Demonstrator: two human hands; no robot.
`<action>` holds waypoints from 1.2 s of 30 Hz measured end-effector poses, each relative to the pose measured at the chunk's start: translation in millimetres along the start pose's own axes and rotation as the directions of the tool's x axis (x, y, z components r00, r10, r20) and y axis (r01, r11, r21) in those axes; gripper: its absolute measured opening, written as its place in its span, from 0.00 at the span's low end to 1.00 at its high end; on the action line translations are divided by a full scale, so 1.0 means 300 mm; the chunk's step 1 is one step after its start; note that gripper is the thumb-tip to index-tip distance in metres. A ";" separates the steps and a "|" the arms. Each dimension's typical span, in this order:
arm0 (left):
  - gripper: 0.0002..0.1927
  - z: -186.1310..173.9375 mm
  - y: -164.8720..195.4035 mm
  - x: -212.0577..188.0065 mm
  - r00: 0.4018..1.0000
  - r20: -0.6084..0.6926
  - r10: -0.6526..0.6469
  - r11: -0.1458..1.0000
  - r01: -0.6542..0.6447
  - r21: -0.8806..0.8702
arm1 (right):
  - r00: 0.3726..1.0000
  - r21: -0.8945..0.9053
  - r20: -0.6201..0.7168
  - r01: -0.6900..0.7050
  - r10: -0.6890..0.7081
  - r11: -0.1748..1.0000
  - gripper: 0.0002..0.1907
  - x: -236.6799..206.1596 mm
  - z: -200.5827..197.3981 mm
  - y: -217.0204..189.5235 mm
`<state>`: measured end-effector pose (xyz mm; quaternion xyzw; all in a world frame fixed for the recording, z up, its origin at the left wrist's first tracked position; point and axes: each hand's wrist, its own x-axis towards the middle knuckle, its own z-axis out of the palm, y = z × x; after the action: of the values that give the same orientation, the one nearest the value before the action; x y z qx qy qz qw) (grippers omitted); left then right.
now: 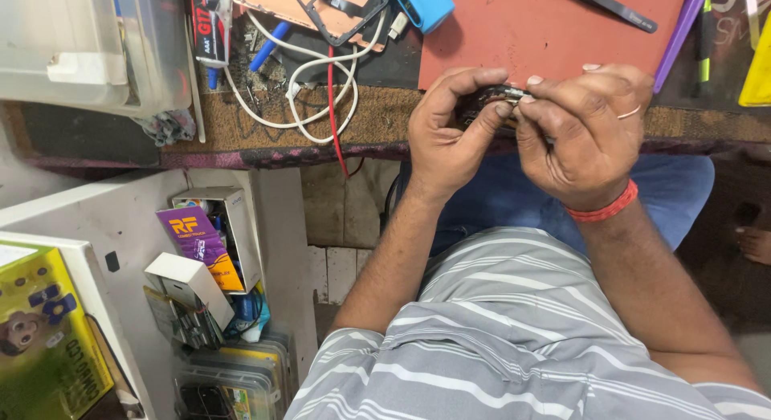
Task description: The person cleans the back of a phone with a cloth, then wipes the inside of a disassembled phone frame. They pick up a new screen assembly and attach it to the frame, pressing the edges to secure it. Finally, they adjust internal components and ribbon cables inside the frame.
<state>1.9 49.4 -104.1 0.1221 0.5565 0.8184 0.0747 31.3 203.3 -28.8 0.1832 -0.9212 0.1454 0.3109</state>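
Note:
Both my hands meet over the near edge of the workbench, pinching a small dark part with a metal rim (499,96). My left hand (450,135) curls around it from the left, thumb and forefinger on its edge. My right hand (582,135), with a ring and a red thread band at the wrist, grips it from the right with thumb and fingertips. Most of the part is hidden by my fingers. A reddish-brown mat (546,26) lies on the bench just beyond my hands.
White and red cables (321,91) loop on the bench at left, next to a blue device (424,4) and a clear plastic box (88,42). Black tweezers (610,6) lie on the mat. A purple tool (679,34) rests at right. Boxes and packets (201,259) fill a white shelf below left.

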 end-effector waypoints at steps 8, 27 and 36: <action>0.13 0.000 -0.003 0.000 1.000 -0.004 0.002 1.000 -0.002 -0.025 | 0.998 -0.010 0.039 0.056 -0.056 0.998 0.08 -0.015 -0.019 0.022; 0.12 0.001 -0.011 0.002 1.000 0.002 0.024 0.997 -0.024 -0.072 | 0.994 0.002 0.052 0.097 -0.097 0.995 0.11 -0.025 -0.026 0.033; 0.12 0.003 -0.011 0.011 0.999 -0.030 0.041 0.999 -0.042 -0.017 | 0.992 0.243 0.031 -0.123 0.119 0.962 0.06 0.010 -0.022 0.024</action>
<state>-1.0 52.1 -106.5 0.1208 0.5477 0.8264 0.0504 29.4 211.3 -22.9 0.1644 -0.9084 0.2748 0.2689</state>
